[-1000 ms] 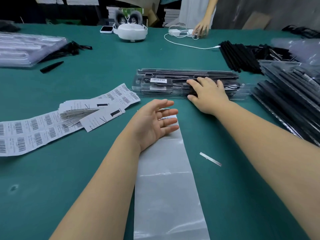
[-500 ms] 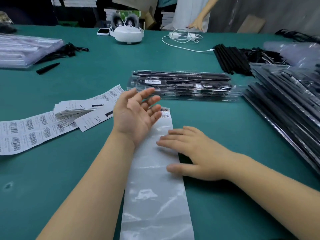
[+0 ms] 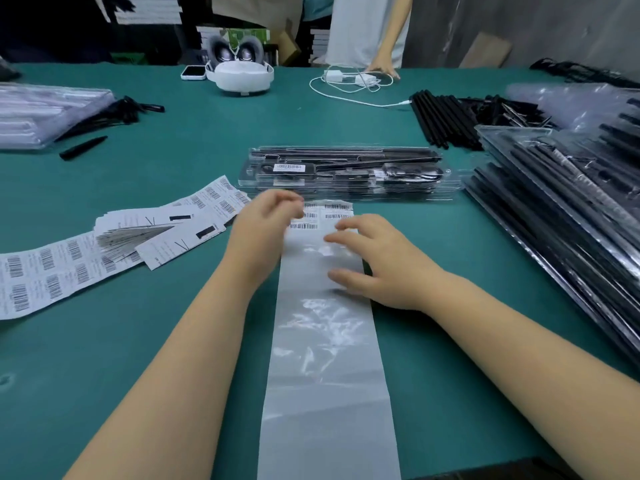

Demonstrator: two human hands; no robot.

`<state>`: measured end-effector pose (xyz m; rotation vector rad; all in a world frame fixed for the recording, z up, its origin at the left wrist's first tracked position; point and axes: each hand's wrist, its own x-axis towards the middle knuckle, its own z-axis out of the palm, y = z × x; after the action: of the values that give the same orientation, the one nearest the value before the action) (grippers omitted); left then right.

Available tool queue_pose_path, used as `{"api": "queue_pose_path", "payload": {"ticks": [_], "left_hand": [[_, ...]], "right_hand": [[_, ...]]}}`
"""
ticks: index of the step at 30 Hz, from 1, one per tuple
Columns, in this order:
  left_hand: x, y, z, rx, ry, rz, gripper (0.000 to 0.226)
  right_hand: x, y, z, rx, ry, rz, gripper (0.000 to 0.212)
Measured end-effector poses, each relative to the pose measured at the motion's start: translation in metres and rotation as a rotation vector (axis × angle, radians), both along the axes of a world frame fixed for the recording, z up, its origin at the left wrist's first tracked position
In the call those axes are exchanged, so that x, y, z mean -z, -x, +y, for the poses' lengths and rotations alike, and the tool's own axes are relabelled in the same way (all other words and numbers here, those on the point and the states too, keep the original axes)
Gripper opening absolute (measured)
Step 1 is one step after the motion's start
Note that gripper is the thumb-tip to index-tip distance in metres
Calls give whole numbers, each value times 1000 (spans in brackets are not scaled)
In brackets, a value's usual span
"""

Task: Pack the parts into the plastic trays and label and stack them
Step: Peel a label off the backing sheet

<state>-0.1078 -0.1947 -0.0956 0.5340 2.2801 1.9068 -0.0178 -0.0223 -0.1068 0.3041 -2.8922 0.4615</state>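
Left hand (image 3: 263, 230) pinching barcode labels (image 3: 323, 216) (blurred), right hand (image 3: 377, 265) flat on label strip (image 3: 329, 358)

Packing bench in a small assembly workshop.
A large green work table (image 3: 173, 341) carries stacked clear plastic trays (image 3: 346, 174) of black parts, loose black rods (image 3: 440, 119), sheets of barcode labels (image 3: 52, 268) and a label backing strip (image 3: 329, 375); cartons (image 3: 156, 12) fill the background.

The label strip (image 3: 329, 341) lies before the stacked trays (image 3: 346, 173), with label sheets (image 3: 114, 244) to its left.
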Motion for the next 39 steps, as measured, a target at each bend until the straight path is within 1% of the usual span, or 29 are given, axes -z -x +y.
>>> {"api": "queue_pose_path", "payload": {"ticks": [1, 2, 3, 4, 6, 8, 11, 13, 16, 18, 20, 23, 25, 27, 29, 30, 31, 32, 33, 34, 36, 37, 38, 39], "left_hand": [[6, 1, 1, -13, 315, 185, 23], [13, 1, 3, 19, 588, 341, 30], [18, 0, 3, 64, 759, 444, 34], [21, -1, 3, 99, 835, 501, 34], [22, -1, 3, 109, 847, 551, 30], [21, -1, 2, 72, 859, 568, 29], [18, -5, 1, 53, 740, 496, 30], [14, -7, 1, 103, 697, 455, 31], [7, -7, -3, 271, 752, 365, 45], [-1, -8, -10, 352, 728, 294, 60], [-9, -7, -17, 384, 690, 251, 73], [-13, -5, -26, 397, 691, 218, 82], [-13, -4, -30, 371, 733, 212, 84], [-11, -4, -31, 325, 825, 242, 84], [-8, -3, -30, 226, 934, 334, 79], [-7, -2, -29, 162, 944, 368, 74], [-6, 0, -28, 115, 925, 384, 67], [-6, 1, -28, 91, 895, 393, 60], [-6, 2, -27, 83, 867, 393, 54], [-5, 3, -26, 83, 843, 385, 49], [-5, 3, -25, 77, 807, 375, 42], [-5, 3, -24, 69, 788, 382, 40], [-5, 2, -23, 60, 762, 398, 38], [-5, 0, -21, 51, 721, 423, 35]], "right_hand": [[1, 5, 0, 35, -8, 18, 56], [2, 11, 1, 82, -19, -6, 59], [3, 18, 3, 127, -33, -62, 60], [4, 26, 4, 156, -50, -118, 60], [5, 40, 8, 171, -101, -171, 58], [6, 51, 10, 187, -196, -185, 57], [4, 55, 15, 282, -439, -149, 59], [2, 50, 17, 346, -527, -148, 62], [0, 39, 21, 455, -612, -178, 63], [-3, 28, 28, 530, -669, -212, 66], [-6, 18, 38, 638, -697, -277, 69], [-13, 13, 61, 824, -670, -353, 66], [-20, 14, 74, 905, -575, -389, 59], [-26, 11, 80, 919, -511, -391, 56], [-30, 4, 79, 857, -521, -303, 49], [-34, -2, 77, 821, -540, -199, 45], [-37, -9, 75, 797, -546, -68, 41], [-42, -15, 73, 797, -539, 49, 41], [-48, -21, 74, 840, -533, 100, 48], [-56, -26, 77, 927, -544, 59, 58], [-73, -37, 88, 1131, -518, -170, 72], [-80, -42, 93, 1202, -477, -283, 73], [-85, -48, 97, 1236, -452, -365, 70], [-87, -55, 98, 1225, -467, -409, 62]]}}
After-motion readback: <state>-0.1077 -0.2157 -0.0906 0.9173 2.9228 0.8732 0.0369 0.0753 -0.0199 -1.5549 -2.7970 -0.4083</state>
